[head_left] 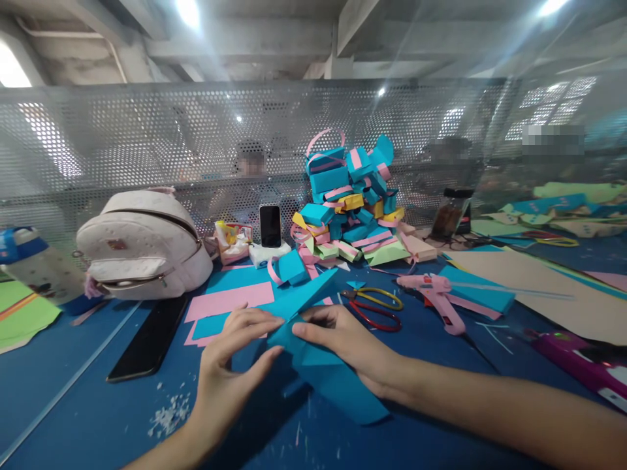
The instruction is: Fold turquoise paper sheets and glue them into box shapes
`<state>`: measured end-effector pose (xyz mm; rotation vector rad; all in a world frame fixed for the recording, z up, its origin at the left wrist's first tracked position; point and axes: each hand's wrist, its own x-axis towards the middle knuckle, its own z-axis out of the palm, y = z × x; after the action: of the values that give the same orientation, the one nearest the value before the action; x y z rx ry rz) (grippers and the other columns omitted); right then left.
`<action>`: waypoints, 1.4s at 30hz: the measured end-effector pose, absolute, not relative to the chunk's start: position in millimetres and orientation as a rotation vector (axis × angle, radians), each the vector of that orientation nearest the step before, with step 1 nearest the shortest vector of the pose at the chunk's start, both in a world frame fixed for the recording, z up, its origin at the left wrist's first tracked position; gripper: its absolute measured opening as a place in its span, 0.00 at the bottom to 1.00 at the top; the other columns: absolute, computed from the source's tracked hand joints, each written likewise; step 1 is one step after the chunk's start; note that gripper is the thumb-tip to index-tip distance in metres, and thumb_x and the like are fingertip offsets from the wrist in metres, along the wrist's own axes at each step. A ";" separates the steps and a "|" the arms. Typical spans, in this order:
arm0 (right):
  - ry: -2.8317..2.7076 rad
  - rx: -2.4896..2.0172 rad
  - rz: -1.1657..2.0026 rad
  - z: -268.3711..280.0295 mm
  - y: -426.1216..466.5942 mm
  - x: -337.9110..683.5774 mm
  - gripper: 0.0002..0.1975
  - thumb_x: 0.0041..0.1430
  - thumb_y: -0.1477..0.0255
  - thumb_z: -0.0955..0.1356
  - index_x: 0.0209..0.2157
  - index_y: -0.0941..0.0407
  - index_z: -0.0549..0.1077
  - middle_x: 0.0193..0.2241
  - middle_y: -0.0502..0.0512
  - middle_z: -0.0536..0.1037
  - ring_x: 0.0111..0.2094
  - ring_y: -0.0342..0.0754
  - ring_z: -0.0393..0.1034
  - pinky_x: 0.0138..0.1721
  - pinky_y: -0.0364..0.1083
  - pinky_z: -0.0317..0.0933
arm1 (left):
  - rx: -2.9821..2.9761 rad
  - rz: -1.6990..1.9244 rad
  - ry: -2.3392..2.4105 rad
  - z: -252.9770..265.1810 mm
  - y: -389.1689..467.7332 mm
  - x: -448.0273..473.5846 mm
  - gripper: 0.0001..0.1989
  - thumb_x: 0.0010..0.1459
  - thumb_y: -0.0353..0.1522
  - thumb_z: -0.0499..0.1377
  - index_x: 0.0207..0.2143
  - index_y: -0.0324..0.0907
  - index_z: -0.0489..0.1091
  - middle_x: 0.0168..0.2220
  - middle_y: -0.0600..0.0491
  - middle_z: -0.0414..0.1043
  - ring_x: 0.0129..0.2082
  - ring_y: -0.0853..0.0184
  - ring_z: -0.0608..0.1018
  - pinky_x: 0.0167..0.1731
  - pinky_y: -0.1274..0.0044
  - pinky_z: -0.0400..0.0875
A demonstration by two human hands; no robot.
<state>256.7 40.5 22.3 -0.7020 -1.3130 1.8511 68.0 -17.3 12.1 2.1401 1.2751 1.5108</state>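
A folded sheet of blue paper is held above the blue tabletop, with creased flaps and one long point sticking up toward the back. My right hand grips its right side, thumb on top and fingers behind. At the left edge, my left hand has its fingertips on the fold, and the thumb sits just below the corner. Behind the hands lie flat pink paper and blue sheets. A small blue paper bag with a pink handle stands beyond the sheets. Scissors with red and yellow handles rest right of the paper.
Finished blue, pink and yellow paper bags are heaped at the back. A pink glue gun lies at right, near a purple device. On the left are a black phone, white backpack and bottle. A perforated screen stands behind.
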 end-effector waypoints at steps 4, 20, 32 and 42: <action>-1.347 -0.634 1.768 27.6 45.9 260.2 0.13 0.45 0.62 0.77 0.29 0.56 0.79 0.27 0.50 0.78 0.29 0.42 0.70 0.36 0.44 0.64 | 1.796 1.524 1.328 0.9 -11.6 70.3 0.33 0.54 0.38 0.66 0.61 0.59 0.60 0.63 0.52 0.60 0.64 0.53 0.60 0.62 0.56 0.55; -1.505 -0.587 1.699 26.5 41.4 260.8 0.11 0.45 0.65 0.78 0.27 0.56 0.77 0.26 0.48 0.77 0.28 0.41 0.69 0.31 0.41 0.60 | 1.341 1.466 1.177 -2.5 -12.6 79.8 0.53 0.42 0.44 0.71 0.66 0.61 0.46 0.67 0.53 0.52 0.67 0.50 0.51 0.62 0.61 0.57; -2.009 -0.305 0.187 61.8 54.7 290.6 0.04 0.58 0.70 0.72 0.34 0.55 0.77 0.30 0.49 0.79 0.32 0.44 0.69 0.38 0.45 0.61 | 1.521 1.612 1.354 22.9 -11.9 71.7 0.51 0.44 0.44 0.70 0.66 0.59 0.47 0.67 0.49 0.51 0.67 0.43 0.51 0.61 0.50 0.52; -1.977 -0.279 -0.307 67.6 45.7 296.5 0.08 0.58 0.70 0.72 0.41 0.49 0.79 0.32 0.52 0.74 0.36 0.48 0.61 0.41 0.49 0.58 | 1.771 1.633 1.285 28.9 -13.8 73.0 0.52 0.44 0.37 0.71 0.66 0.60 0.46 0.67 0.50 0.50 0.65 0.46 0.57 0.62 0.52 0.54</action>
<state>296.5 45.7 67.6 -0.2790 -1.9775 -0.3065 73.0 -13.8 28.9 1.7715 1.2852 1.6334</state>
